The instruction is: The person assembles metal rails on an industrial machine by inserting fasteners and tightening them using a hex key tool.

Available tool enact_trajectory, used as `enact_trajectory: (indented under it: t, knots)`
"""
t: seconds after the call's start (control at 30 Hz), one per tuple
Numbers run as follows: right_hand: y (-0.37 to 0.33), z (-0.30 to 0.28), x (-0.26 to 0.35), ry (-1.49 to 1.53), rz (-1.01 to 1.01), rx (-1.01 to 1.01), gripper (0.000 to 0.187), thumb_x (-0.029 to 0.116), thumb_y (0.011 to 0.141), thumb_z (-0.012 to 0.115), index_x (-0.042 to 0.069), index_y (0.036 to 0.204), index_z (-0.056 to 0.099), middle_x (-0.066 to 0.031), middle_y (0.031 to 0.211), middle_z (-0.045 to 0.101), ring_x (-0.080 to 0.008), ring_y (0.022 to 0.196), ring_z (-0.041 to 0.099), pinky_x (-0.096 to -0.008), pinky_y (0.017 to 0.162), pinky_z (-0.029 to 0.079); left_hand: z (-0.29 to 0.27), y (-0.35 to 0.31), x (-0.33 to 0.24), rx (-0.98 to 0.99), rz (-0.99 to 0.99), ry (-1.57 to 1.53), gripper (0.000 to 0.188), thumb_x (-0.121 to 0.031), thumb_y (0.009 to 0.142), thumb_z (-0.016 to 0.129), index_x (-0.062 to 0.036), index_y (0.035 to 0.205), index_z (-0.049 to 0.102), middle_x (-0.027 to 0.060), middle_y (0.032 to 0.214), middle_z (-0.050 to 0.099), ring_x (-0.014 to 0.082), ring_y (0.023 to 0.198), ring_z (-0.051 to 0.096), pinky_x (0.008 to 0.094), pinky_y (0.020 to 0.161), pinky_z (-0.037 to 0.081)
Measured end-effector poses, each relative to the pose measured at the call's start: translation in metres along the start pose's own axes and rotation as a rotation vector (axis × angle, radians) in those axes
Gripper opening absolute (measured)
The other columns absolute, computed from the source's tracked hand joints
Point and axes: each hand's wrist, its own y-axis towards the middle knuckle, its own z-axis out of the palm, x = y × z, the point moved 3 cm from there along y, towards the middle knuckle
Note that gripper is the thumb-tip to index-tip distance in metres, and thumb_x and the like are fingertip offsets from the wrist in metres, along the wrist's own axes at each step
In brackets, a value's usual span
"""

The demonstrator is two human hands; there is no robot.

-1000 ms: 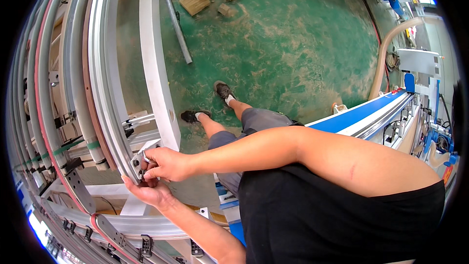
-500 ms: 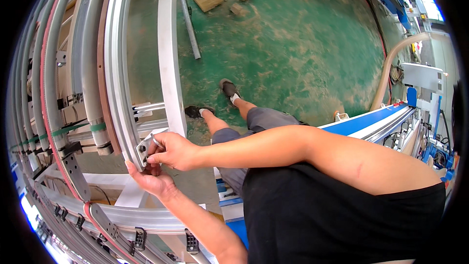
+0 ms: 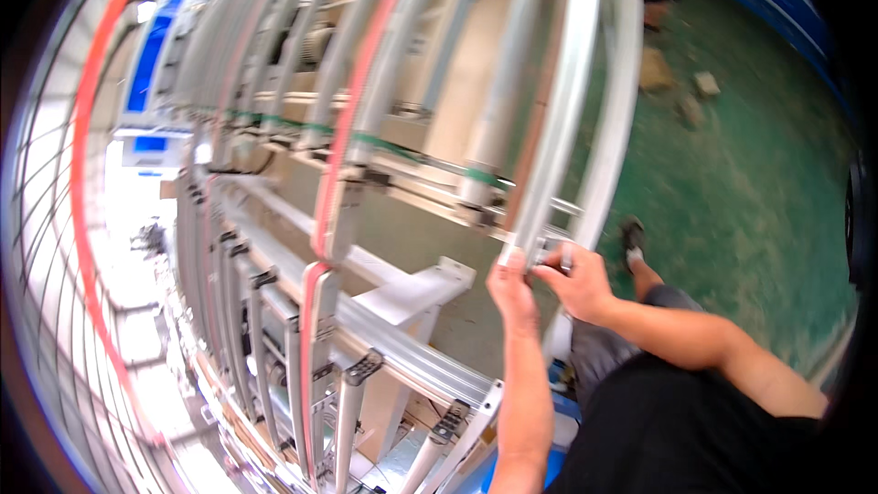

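My left hand [image 3: 514,297] is closed around the lower end of a long silver aluminium profile [image 3: 560,128], with the thumb on its face. Right beside it, my right hand [image 3: 583,285] is pinched at the same end. A small metal piece [image 3: 566,262] shows between its fingers, blurred, and I cannot tell its kind. Next to those fingers a small metal bracket [image 3: 547,241] sits against the profile, partly hidden by the hand.
Grey rollers [image 3: 503,82] with green bands and a red belt [image 3: 352,96] run along the left. A white frame bar [image 3: 611,142] stands right of the profile. Below is an aluminium crossbeam [image 3: 416,348]. Wooden blocks [image 3: 655,70] lie on the green floor [image 3: 741,220].
My view has swung left, so the hands and profile now appear further right and more of the roller frame shows. Both hands stay at the profile's end; the left one sits more upright against it.
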Motion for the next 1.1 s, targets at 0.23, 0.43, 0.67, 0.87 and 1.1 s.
enact_trajectory:
  t: [0.23,0.43,0.67,0.87,1.1]
  knots:
    - [-0.016,0.018,-0.025,0.473,0.266,0.15,0.014,0.007,0.089,0.066,0.002,0.083,0.054,-0.0052,0.067,0.062,-0.0063,0.048,0.05,-0.0225,0.041,0.037,0.01,-0.025,-0.021,-0.045,0.005,-0.022,0.031,-0.032,0.093,0.064,-0.0033,0.082,0.062,-0.0072,0.07,0.047,0.0031,0.066,0.04,0.0219,0.056,0.032]
    - [-0.012,0.013,-0.022,0.132,0.147,0.038,0.014,0.01,0.086,0.068,0.0,0.089,0.059,-0.0047,0.067,0.061,-0.0107,0.057,0.052,-0.0282,0.053,0.043,0.006,-0.014,-0.015,-0.01,0.038,0.072,0.033,-0.032,0.093,0.065,-0.0011,0.081,0.063,-0.0063,0.07,0.05,0.0038,0.066,0.041,0.0229,0.057,0.032]
    - [-0.012,0.005,-0.004,-0.067,-0.012,0.038,0.016,0.011,0.084,0.07,0.0,0.09,0.061,-0.0117,0.066,0.06,-0.0186,0.057,0.056,-0.0326,0.055,0.045,0.013,-0.015,-0.019,-0.031,0.024,-0.004,0.032,-0.031,0.092,0.066,-0.0003,0.084,0.065,-0.0063,0.071,0.051,0.0037,0.066,0.041,0.0224,0.057,0.032]
    - [-0.011,0.002,-0.001,-0.241,-0.373,0.025,0.013,0.008,0.083,0.07,0.001,0.089,0.061,-0.0175,0.073,0.062,-0.0285,0.06,0.059,-0.0345,0.057,0.047,0.014,-0.016,-0.02,-0.044,0.066,0.019,0.029,-0.035,0.091,0.067,-0.0065,0.084,0.065,-0.0108,0.063,0.046,-0.0007,0.052,0.034,0.0198,0.046,0.022]
    - [-0.009,0.009,-0.014,0.133,0.103,0.079,0.011,0.01,0.091,0.064,0.001,0.086,0.061,-0.0053,0.072,0.062,-0.0115,0.059,0.054,-0.0287,0.054,0.043,0.015,-0.017,-0.022,-0.052,0.044,0.005,0.027,-0.033,0.091,0.067,-0.0071,0.083,0.064,-0.0109,0.063,0.046,-0.0011,0.051,0.034,0.0198,0.046,0.021]
